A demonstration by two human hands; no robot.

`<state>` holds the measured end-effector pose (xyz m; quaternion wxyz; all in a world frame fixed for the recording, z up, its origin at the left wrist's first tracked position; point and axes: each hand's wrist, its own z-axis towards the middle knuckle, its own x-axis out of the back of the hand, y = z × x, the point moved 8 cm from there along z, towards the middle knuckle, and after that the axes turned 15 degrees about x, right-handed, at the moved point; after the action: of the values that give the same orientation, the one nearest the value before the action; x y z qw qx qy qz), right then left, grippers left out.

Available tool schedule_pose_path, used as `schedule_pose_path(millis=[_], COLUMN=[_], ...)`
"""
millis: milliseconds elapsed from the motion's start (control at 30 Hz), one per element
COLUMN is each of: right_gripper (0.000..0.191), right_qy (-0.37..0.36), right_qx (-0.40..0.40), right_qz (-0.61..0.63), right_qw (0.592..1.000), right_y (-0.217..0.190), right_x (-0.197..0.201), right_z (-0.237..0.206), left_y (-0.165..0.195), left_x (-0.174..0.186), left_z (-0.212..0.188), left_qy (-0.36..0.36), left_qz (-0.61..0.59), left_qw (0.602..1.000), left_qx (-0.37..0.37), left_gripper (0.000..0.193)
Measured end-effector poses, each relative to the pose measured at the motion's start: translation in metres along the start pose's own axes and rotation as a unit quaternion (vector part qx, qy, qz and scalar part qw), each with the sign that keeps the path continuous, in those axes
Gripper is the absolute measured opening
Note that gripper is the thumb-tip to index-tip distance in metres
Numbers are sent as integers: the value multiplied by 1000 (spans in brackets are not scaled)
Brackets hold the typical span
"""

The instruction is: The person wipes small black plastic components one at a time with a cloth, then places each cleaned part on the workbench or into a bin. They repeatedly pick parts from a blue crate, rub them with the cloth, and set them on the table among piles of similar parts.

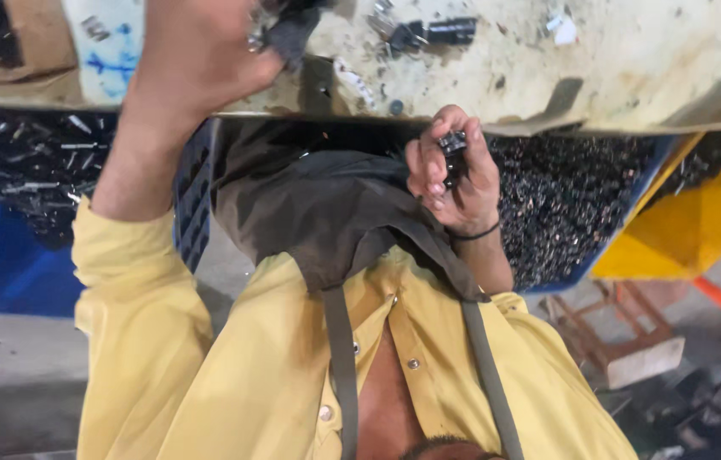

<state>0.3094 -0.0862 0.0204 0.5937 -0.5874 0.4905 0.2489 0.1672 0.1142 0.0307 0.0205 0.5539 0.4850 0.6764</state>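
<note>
My left hand (194, 60) reaches up onto a worn, pale worktable (633, 60), and its fingers are curled on a dark grey piece (292, 34) beside some small shiny bits. Lower down, just under the table's edge, my right hand (454, 175) is closed on a few small black metal parts (452, 146), pinched between thumb and fingers. I wear a yellow shirt and a dark apron (318, 213), which fills the space between the two hands.
Below the table stand a blue crate (2, 264) with loose metal pieces on the left, another heap of small dark parts (565, 196) in a blue crate on the right, and a yellow bin (692, 221). Black parts (437, 32) lie on the table. A wooden stool (633, 341) stands on the floor.
</note>
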Motion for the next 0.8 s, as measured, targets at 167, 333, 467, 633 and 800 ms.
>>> schedule_pose_path(millis=[167, 333, 467, 633, 800], right_gripper=[23, 19, 18, 18, 18], right_qy=[140, -48, -273, -298, -240], right_qx=[5, 296, 415, 304, 314], right_qz=[-7, -371, -545, -550, -601], right_qw=[990, 879, 676, 719, 695], right_y=[8, -34, -33, -25, -30], right_x=[38, -10, -65, -68, -61], right_z=[-16, -10, -4, 3, -5], left_y=[26, 81, 95, 92, 99], left_x=[-17, -42, -38, -49, -42], left_z=[-31, -54, -66, -69, -70], left_qy=[16, -33, 30, -35, 25], left_qz=[-578, -435, -355, -271, -157], left_qw=[816, 900, 933, 961, 985], left_qx=[11, -6, -43, -35, -72], left_gripper=[23, 33, 63, 102, 103])
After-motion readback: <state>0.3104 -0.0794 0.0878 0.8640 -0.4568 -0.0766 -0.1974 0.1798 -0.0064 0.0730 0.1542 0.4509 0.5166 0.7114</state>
